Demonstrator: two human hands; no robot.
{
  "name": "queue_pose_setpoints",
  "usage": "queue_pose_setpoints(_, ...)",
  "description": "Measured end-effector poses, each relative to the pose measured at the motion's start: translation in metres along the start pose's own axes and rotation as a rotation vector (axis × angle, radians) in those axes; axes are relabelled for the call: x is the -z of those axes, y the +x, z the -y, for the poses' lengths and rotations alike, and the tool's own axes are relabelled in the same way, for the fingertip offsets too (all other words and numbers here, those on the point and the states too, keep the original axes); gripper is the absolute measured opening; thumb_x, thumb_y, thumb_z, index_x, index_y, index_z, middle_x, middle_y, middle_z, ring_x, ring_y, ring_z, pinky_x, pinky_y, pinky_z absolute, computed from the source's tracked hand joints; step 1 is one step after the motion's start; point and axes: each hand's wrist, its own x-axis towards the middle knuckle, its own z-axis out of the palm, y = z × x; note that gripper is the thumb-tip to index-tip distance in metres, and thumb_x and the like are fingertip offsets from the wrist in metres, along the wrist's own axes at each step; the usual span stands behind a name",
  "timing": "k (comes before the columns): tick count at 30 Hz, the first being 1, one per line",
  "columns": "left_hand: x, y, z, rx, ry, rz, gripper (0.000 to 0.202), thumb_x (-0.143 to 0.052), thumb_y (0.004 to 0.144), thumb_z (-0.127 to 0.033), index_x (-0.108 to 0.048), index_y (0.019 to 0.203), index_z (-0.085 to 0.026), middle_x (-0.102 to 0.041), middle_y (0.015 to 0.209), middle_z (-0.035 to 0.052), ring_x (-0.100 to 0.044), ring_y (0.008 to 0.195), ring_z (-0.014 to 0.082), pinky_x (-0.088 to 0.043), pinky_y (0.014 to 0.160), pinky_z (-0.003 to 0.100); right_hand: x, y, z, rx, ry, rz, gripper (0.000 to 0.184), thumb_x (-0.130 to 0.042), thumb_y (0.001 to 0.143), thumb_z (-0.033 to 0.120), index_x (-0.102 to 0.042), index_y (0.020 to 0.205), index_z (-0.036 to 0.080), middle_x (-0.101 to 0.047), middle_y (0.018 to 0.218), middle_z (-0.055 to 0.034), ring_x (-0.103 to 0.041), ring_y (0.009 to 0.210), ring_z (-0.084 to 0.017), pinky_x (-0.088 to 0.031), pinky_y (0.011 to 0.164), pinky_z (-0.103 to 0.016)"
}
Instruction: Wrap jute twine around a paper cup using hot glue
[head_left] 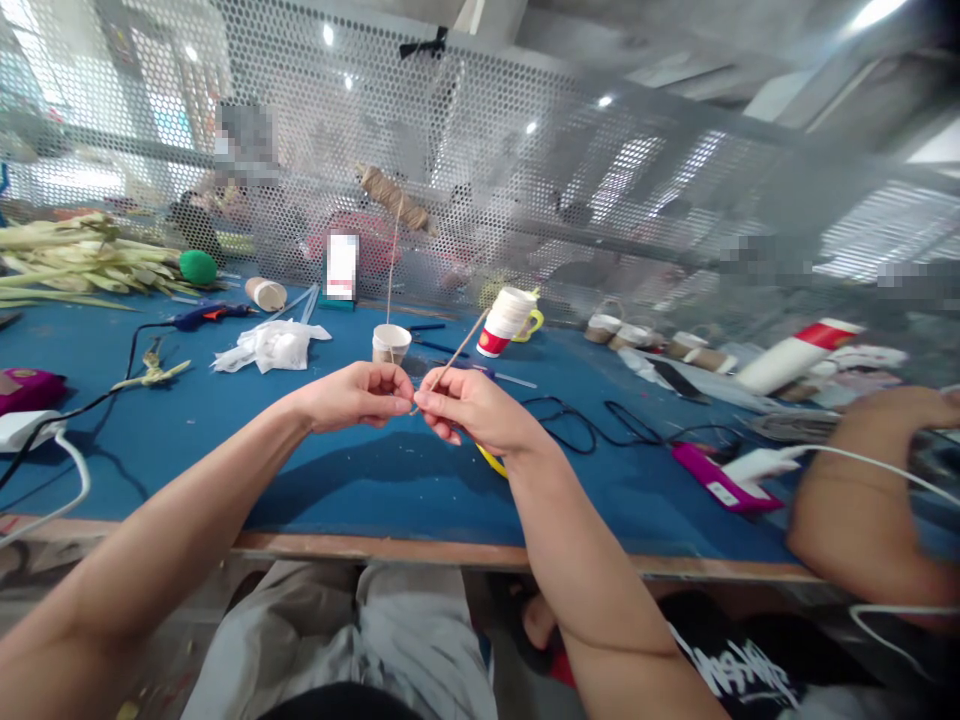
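My left hand [358,395] and my right hand [469,410] meet above the blue table [360,480], fingertips pinched together. My right hand grips a thin tan stick [456,358] that slants up to the right. A fine twine strand [391,280] rises from near my left fingers to a twine spool [394,198] hung on the mesh screen. My left fingers are closed on the twine near the stick's lower end. A paper cup [391,343] stands just behind my hands.
A white and red cup stack [505,322], crumpled white plastic [270,345], a glue gun [206,315], green ball [197,266] and palm leaves [82,260] lie on the table. Black cables [592,420] and a pink device [724,480] are right. Another person's arm [862,480] rests at far right.
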Motion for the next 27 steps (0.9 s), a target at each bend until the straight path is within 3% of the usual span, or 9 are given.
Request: queue_pose_setpoints(27, -0.0022, -0.0018, 0.0001, 0.013, 0.032, 0.031, 0.022, -0.067, 0.069, -0.030, -0.056, 0.071, -0.010, -0.047, 0.055, -0.0057, -0.033, 0.047, 0.0029, -0.022, 0.044, 0.020, 0.0012, -0.0028, 0.0023, 0.025, 0.056, 0.065, 0.027, -0.069, 0.068, 0.035, -0.052, 0.072, 0.014, -0.054, 0.055, 0.0043, -0.048, 0.043, -0.005, -0.037, 0.036, -0.016)
